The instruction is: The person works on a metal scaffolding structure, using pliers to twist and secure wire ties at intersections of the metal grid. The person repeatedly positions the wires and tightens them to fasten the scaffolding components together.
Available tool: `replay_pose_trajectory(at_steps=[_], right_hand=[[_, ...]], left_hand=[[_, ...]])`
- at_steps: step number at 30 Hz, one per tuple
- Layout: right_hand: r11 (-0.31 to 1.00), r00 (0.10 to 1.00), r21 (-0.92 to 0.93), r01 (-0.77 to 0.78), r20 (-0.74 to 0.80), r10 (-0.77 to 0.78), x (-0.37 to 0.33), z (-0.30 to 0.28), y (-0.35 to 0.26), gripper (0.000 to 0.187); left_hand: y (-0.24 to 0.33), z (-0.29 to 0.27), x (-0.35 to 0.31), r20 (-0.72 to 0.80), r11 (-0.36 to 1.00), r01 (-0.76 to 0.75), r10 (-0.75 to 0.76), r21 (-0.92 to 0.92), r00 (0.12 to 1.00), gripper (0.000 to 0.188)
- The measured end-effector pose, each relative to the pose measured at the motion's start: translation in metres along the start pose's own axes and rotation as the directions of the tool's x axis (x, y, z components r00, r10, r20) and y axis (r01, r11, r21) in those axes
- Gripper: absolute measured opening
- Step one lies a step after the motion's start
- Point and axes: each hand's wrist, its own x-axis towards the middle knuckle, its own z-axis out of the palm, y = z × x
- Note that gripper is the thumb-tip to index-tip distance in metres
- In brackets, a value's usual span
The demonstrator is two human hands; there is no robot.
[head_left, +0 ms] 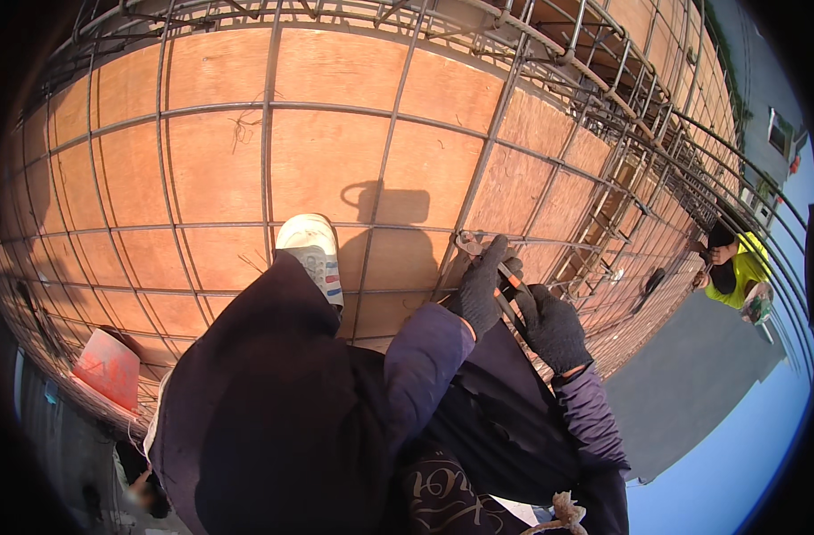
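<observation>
Dark knitted gloves cover both my hands, which are close together over a crossing of the steel rebar mesh (405, 116). My left hand (482, 290) is closed beside the crossing, its fingertips near a worn metal tool head there. What it grips is hidden. My right hand (555, 332) is closed around the orange-and-dark handles of a hand tool that looks like pincers (514, 280). Those handles run between the two hands toward the crossing. The jaws are partly hidden by my left hand, and I cannot tell whether they bite on wire.
Orange-brown plywood panels (326, 160) lie behind the mesh. My white shoe (309, 245) stands on a bar. Denser rebar cages (603, 80) run along the top and right. A person in a yellow vest (737, 272) is at far right. A reddish board (108, 367) sits at lower left.
</observation>
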Motion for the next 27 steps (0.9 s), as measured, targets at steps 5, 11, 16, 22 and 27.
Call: replay_pose_trajectory(at_steps=[5,11,16,22,27], right_hand=[[0.991,0.992,-0.073,0.112,-0.051,-0.116,-0.009,-0.004,-0.012,0.047],[0.843,0.939,-0.521,0.133,-0.205,-0.275,-0.026,0.003,-0.028,0.082],[0.828,0.956,-0.56,-0.004,-0.246,-0.162,-0.006,0.019,-0.013,0.064],[0.91,0.977,-0.414,0.003,-0.192,-0.09,-0.003,0.017,0.0,0.029],[0.977,0.995,-0.188,-0.099,-0.02,0.097,0.0,0.022,0.006,0.031]], left_hand=[[-0.002,0.006,0.007,0.006,0.994,0.016,-0.015,-0.108,1.0,0.019],[0.004,0.017,0.01,-0.016,0.995,0.019,-0.02,-0.099,1.0,0.016],[0.005,0.029,0.008,-0.095,0.996,0.016,-0.024,-0.087,0.995,0.024],[0.003,0.032,0.013,-0.136,0.985,0.076,-0.097,-0.152,0.986,0.023],[-0.006,0.027,0.029,-0.395,0.998,0.064,-0.047,0.029,0.918,0.021]])
